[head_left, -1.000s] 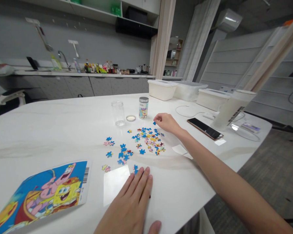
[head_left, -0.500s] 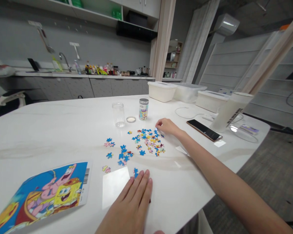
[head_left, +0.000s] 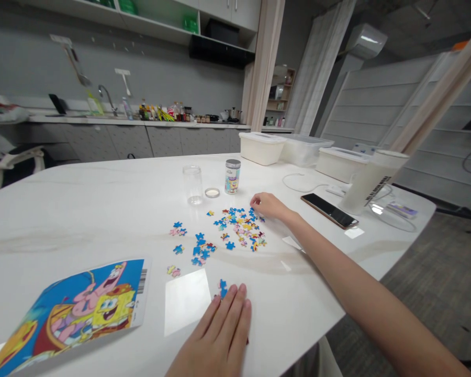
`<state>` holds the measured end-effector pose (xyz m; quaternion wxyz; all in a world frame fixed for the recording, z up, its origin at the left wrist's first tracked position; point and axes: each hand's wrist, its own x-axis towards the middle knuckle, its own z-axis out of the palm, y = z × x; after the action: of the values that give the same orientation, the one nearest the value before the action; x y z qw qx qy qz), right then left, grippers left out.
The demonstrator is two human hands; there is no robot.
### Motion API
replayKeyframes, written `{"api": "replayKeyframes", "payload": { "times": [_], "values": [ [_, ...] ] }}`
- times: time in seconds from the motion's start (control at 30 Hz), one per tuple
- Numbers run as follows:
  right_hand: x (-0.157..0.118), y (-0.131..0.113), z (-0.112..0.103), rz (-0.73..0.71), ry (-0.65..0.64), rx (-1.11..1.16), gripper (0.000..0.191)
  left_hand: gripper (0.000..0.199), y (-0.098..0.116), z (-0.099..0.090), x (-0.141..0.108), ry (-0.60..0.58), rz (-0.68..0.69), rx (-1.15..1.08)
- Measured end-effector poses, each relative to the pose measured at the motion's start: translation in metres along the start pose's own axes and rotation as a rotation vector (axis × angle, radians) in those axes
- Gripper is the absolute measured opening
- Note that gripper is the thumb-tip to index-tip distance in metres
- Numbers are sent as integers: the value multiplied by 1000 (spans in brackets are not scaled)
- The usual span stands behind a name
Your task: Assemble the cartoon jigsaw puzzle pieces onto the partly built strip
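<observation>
My left hand (head_left: 220,335) lies flat on the white table near the front edge, fingers stretched out over some puzzle pieces; a blue piece (head_left: 223,288) shows beyond its fingertips. My right hand (head_left: 269,205) is closed at the upper right edge of the loose puzzle pile (head_left: 243,226), its fingertips pinched together; what they hold is too small to make out. A smaller group of mostly blue pieces (head_left: 200,251) lies left of the pile. The picture sheet (head_left: 98,309) with cartoon figures rests at the lower left.
Behind the pieces stand a clear jar (head_left: 192,186), a ring-shaped lid (head_left: 212,193) and a printed can (head_left: 232,177). To the right are a phone (head_left: 329,210), a tall cup (head_left: 371,183) and cables. White boxes (head_left: 262,148) line the far edge.
My left hand has slid slightly to the right and nearer me, and more of the pieces by its fingertips shows. The right hand has barely moved, still at the pile's edge.
</observation>
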<state>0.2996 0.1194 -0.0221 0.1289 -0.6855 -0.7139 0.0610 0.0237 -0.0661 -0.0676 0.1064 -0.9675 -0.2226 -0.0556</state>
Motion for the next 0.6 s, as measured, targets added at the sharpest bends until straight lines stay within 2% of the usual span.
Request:
{"api": "replayKeyframes", "payload": {
  "times": [0.13,0.27,0.4,0.6],
  "values": [
    [1,2,-5,7,-15,4,25,66,1,3,-3,-1,-35,-29],
    [2,9,-9,12,-28,-4,28,66,2,5,-5,32,12,-33],
    [2,11,-9,-21,-52,-14,27,62,2,-1,-1,-35,-37,-27],
    [1,6,-7,-46,-86,-29,19,53,3,-13,6,-113,-36,-90]
  ]
}}
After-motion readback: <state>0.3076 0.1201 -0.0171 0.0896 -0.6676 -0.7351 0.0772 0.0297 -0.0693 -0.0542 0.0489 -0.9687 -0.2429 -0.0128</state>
